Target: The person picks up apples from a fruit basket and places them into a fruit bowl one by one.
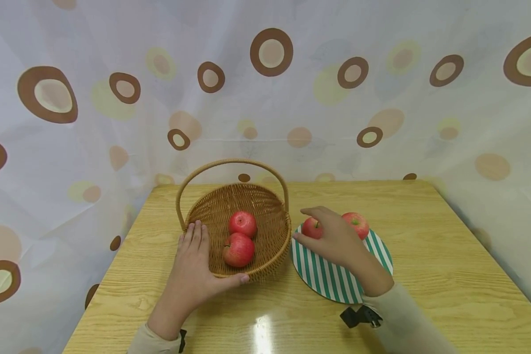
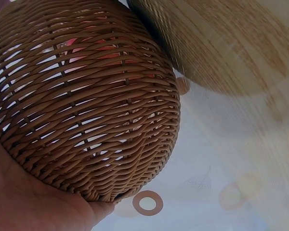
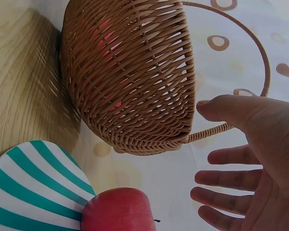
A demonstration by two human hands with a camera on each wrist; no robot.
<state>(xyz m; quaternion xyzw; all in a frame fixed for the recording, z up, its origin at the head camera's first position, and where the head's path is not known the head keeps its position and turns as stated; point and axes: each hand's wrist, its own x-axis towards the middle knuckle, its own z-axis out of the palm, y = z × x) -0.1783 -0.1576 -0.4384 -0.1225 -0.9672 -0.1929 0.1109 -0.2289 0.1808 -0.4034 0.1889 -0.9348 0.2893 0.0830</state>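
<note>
— Wicker first, on the left: what is the left hand point(image 1: 190, 275) doing with the basket point(image 1: 265, 248)?

— It lies flat against the near left wall of the basket, fingers straight along the rim and thumb stretched under the front edge; it braces, it does not clutch. Two red apples point(image 1: 240, 238) sit inside, one behind the other.

— And moving right?

— The striped plate point(image 1: 327, 280) sits just beside the basket on the wooden table point(image 1: 447, 255). The right hand point(image 1: 334, 241) hovers over the plate's far left part, fingers spread and relaxed, clamped on nothing.

— Which way does the fruit lie from that hand?

— The nearer apple point(image 1: 311, 228) lies directly under the fingertips, at the plate's edge closest to the basket; the wrist view shows a gap between palm and fruit. A second apple point(image 1: 356, 224) rests behind the hand, to its right.

— Which hand is nearer?

— The right, plainly; the left is across the basket.
</note>
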